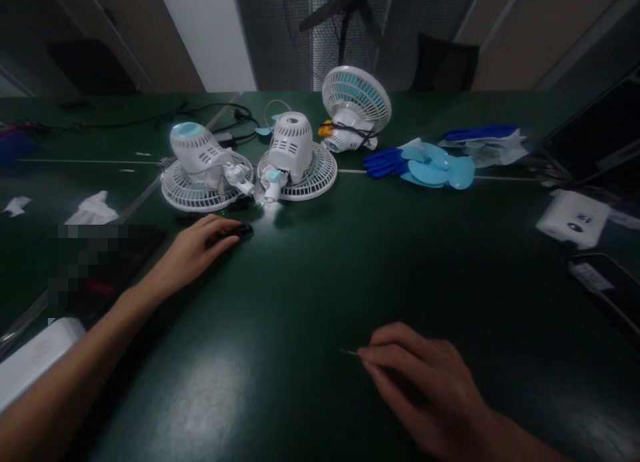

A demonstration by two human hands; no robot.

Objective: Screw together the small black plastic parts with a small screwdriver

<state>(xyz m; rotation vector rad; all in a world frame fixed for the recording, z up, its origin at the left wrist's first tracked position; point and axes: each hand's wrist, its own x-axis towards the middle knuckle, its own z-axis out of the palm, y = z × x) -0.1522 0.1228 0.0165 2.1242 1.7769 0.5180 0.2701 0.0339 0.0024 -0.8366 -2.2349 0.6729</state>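
Observation:
My left hand (207, 242) reaches over the table with its fingers closed round a small black object (244, 231), whose kind I cannot make out. Just beyond it, two white fan heads lie grille-down: a left fan (197, 155) with a light blue cap and a middle fan (293, 149). Nearer to me, my right hand (423, 382) pinches a thin, metal-looking rod (349, 352) between thumb and fingers, its tip pointing left. Part of the rod is hidden in the fingers.
A third white fan (357, 102) stands farther back, a dark cord wrapped round it. Light blue fan blades (437, 167) and blue gloves (385, 162) lie to its right. A white box (573, 219) and a phone-like black device (607, 285) occupy the right side. Crumpled white paper (93, 210) lies left.

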